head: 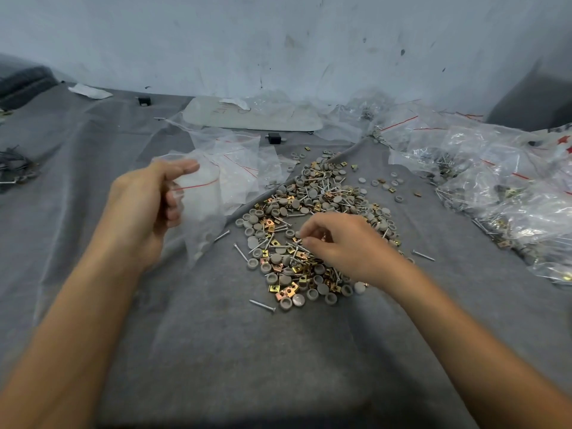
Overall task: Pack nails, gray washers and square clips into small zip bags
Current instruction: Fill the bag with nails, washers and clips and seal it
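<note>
Forearms reach out: left hand (145,209) grips an open zip bag (198,193), right hand (343,246) pinches into the hardware pile (309,224); small pieces could slip and scatter.

You have no legible text, label, brand or number anywhere in your view. The flat pale bag (253,116) lying at the far side of the surface (216,351) carries faint reddish handwritten marks, but they are too blurred for you to read. At your far right edge, a white piece (561,140) shows red star shapes and part of a dark mark, cut off by the frame and not readable; the red lines on the small zip bags (235,162) are seal strips, not writing.
</note>
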Demonstrator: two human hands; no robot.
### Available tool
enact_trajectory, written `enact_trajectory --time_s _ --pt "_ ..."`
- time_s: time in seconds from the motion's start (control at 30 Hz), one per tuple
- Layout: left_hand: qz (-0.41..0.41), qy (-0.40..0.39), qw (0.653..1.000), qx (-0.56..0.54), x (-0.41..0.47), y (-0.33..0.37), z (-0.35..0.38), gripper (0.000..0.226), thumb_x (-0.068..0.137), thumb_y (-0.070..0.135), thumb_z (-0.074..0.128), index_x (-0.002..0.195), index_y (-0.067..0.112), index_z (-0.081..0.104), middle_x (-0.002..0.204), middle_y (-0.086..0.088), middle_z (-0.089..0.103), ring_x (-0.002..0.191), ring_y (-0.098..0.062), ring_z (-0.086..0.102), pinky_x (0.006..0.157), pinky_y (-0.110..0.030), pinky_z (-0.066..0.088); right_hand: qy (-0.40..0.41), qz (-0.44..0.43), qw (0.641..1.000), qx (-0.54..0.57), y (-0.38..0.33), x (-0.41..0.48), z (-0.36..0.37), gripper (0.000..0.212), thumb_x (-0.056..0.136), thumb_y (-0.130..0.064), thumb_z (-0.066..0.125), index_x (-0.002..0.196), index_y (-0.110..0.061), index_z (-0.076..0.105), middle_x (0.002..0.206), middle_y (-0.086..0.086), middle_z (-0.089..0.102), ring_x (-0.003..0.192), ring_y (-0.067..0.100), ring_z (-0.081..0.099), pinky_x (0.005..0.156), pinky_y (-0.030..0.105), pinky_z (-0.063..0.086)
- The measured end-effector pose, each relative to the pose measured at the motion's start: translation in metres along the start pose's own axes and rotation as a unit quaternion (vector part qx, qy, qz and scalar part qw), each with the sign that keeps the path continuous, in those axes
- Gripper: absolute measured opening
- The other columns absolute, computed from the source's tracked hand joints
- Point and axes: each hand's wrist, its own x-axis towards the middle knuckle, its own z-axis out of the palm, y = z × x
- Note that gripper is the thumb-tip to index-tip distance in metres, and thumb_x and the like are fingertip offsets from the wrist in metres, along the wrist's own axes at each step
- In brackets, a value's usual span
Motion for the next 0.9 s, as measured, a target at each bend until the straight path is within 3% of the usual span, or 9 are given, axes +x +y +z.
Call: enact_trajectory --time_s 0.2,0.33,0.43,0.57,0.77,0.9 --pt "0.010 -0.001 0.999 0.031 -0.004 -0.009 0.014 0.026 0.092 0.011 0.052 0.095 0.013 0.078 0.047 0.007 0.038 0.041 -0.009 0.030 0.040 -0.016 0.024 -0.029 0.001 0.995 -0.094 -0.002 0.059 0.012 0.015 0.097 -0.022 0.063 0.110 -0.023 0.070 0.105 -0.009 0.068 0.096 0.012 0.064 0.087 0.038 0.056" --pt "0.012 -0.010 0.999 0.035 -0.006 -0.010 0.015 0.026 0.093 0.011 0.052 0.094 0.014 0.078 0.048 0.006 0.039 0.042 -0.008 0.031 0.040 -0.017 0.024 -0.069 -0.007 0.985 -0.155 0.002 0.085 0.024 0.017 0.097 -0.027 0.063 0.113 -0.026 0.066 0.112 -0.004 0.063 0.099 0.016 0.056 0.083 0.034 0.048" --pt "0.015 -0.014 0.999 0.037 -0.007 -0.009 0.016 0.026 0.094 0.010 0.051 0.094 0.014 0.078 0.047 0.006 0.040 0.041 -0.008 0.030 0.040 -0.017 0.022 -0.074 -0.025 0.976 -0.201 0.004 0.091 0.028 0.008 0.096 -0.027 0.065 0.104 -0.026 0.063 0.104 -0.006 0.059 0.095 0.016 0.053 0.075 0.031 0.038" --pt "0.019 -0.021 0.999 0.042 -0.009 -0.011 0.017 0.027 0.095 0.010 0.050 0.096 0.013 0.077 0.047 0.005 0.041 0.041 -0.009 0.031 0.039 -0.017 0.024 -0.087 -0.016 0.973 -0.215 0.003 0.089 0.028 0.005 0.097 -0.026 0.065 0.099 -0.022 0.063 0.095 -0.007 0.057 0.091 0.017 0.056 0.073 0.032 0.040" --pt "0.027 -0.040 0.997 0.064 -0.016 -0.018 0.023 0.030 0.094 0.012 0.052 0.088 0.019 0.081 0.047 0.004 0.044 0.041 -0.009 0.033 0.040 -0.019 0.027 -0.091 0.003 0.968 -0.234 -0.002 0.082 0.024 0.013 0.099 -0.027 0.060 0.100 -0.015 0.063 0.100 0.001 0.065 0.091 0.023 0.060 0.078 0.037 0.050" --pt "0.039 -0.056 0.994 0.083 -0.020 -0.022 0.028 0.031 0.093 0.012 0.053 0.087 0.024 0.081 0.046 0.004 0.044 0.040 -0.008 0.035 0.037 -0.017 0.029 -0.115 0.029 0.967 -0.224 -0.002 0.074 0.022 0.035 0.095 -0.038 0.065 0.100 -0.004 0.066 0.094 0.011 0.065 0.086 0.031 0.062 0.070 0.038 0.048"
